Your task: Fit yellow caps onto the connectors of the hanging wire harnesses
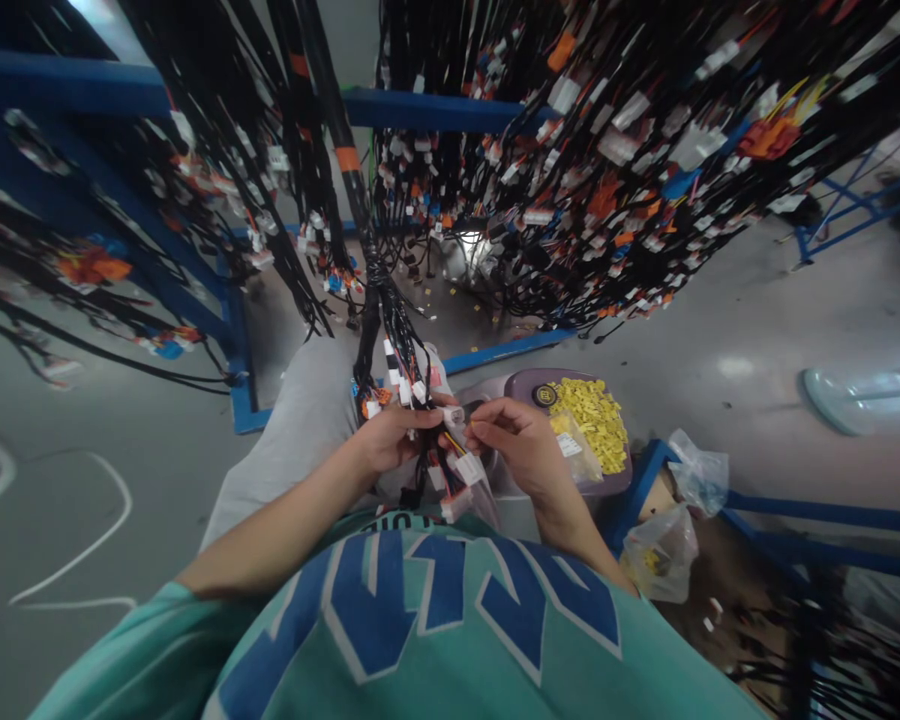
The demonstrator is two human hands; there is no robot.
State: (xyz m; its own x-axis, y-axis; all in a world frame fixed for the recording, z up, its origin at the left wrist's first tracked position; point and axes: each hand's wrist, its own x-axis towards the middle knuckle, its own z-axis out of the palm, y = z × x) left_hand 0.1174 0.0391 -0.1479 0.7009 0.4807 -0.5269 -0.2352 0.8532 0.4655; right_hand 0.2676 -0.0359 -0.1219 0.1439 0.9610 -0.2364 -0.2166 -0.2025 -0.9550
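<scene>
A black wire harness (376, 270) hangs from above down to my lap, its lower end branching into wires with white and orange connectors. My left hand (397, 432) is closed around these branches, with a white connector (454, 414) beside its fingertips. Just to the right, my right hand (516, 440) pinches with thumb and index finger close to that connector. Whatever lies in the pinch is too small to make out. More white connectors (468, 467) dangle below the hands. A purple tub (521, 384) of small yellow parts (592, 415) sits beside my right hand.
Many more harnesses (607, 180) with connectors hang from a blue frame (435, 108) ahead and on both sides. A clear plastic bag (664, 555) is at a blue rack (810, 510) on the right. A black round lid-like object (545, 395) lies in the tub.
</scene>
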